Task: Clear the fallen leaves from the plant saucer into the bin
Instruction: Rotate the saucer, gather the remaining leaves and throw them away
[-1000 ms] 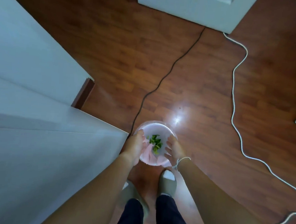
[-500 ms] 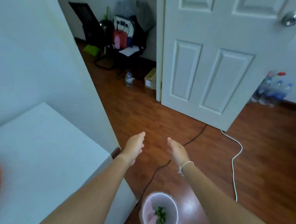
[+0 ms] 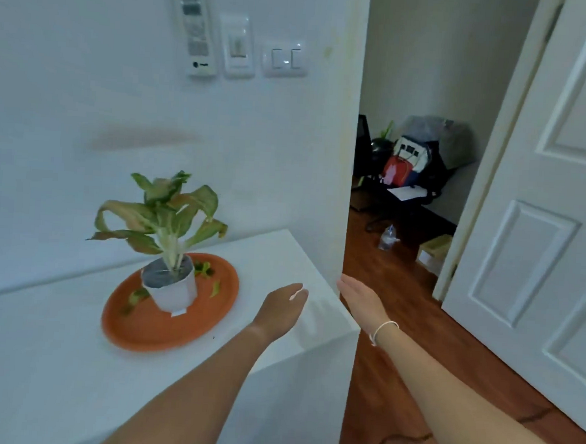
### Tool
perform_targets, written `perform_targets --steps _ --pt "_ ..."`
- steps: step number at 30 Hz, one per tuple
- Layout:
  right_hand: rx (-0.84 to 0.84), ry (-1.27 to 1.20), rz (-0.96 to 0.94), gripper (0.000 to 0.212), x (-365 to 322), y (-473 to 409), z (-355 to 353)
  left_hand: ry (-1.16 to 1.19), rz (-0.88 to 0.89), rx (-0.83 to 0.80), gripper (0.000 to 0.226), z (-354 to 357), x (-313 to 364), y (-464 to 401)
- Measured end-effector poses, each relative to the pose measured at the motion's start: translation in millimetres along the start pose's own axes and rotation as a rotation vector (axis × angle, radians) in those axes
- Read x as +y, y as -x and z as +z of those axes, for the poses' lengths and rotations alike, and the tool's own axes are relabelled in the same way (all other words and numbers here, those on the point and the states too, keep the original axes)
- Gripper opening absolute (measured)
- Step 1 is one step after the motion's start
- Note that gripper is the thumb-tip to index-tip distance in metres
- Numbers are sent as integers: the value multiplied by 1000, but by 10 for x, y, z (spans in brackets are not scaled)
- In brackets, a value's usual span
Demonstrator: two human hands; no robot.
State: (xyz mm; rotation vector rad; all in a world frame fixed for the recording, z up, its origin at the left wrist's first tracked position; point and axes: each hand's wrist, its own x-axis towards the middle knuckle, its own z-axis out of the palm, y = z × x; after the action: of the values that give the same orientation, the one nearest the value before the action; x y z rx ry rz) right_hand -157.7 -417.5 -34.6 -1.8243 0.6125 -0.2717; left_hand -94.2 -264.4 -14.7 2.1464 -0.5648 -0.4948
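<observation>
Leaves (image 3: 214, 288) lie scattered on the orange plant saucer (image 3: 147, 333), green scraps beside and behind the white pot (image 3: 172, 290), one curled piece at the pot's left. The saucer sits on the white cabinet top (image 3: 52, 372), pushed toward the wall, and the pot stands on it a little back of centre, tilted slightly in this wide view.

Both arms reach forward, bare to the elbow. Left hand (image 3: 281, 312) hovers over the cabinet's right front corner, palm turned inward, fingers straight and together, holding nothing. It is near the saucer's right rim but not touching it. Right hand (image 3: 360, 303) hangs past the cabinet edge, in front of the wall corner, palm facing the left hand, fingers extended and relaxed, empty too. A thin white bracelet (image 3: 382, 332) circles the right wrist. The two hands face each other with a clear gap between them.

Writing: a small white tag at the foot of the pot, too blurred to read. On the wall above, a white remote in a holder (image 3: 195, 30) with a dark mark near its bottom, unreadable, then two switch plates (image 3: 284, 59) to its right.

The pot holds dark soil and a plant (image 3: 163, 210) with drooping green and pinkish leaves. Through the doorway, a chair piled with bags (image 3: 411, 164), a plastic bottle on the wooden floor, and a cardboard box beside the open white door (image 3: 560, 204).
</observation>
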Motion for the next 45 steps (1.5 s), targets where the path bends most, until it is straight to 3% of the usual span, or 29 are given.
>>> perform_targets --steps 11,14,27,38,45 --pt "-241 42 -21 52 -319 802 1457 50 -123 230 26 -1206 -1146 1150" --pt "-248 25 -2 53 -328 956 1657 66 -189 291 44 -1338 -1406 1330" --pt "-308 89 35 56 -346 507 1821 201 -414 478 53 -1497 -1637 1233" --pt "-340 31 129 59 -391 -248 1891 539 -566 616 64 -1385 -1726 712" --pt "-303 -61 202 57 -372 -436 1977 700 -573 671 57 -1490 -1880 491"
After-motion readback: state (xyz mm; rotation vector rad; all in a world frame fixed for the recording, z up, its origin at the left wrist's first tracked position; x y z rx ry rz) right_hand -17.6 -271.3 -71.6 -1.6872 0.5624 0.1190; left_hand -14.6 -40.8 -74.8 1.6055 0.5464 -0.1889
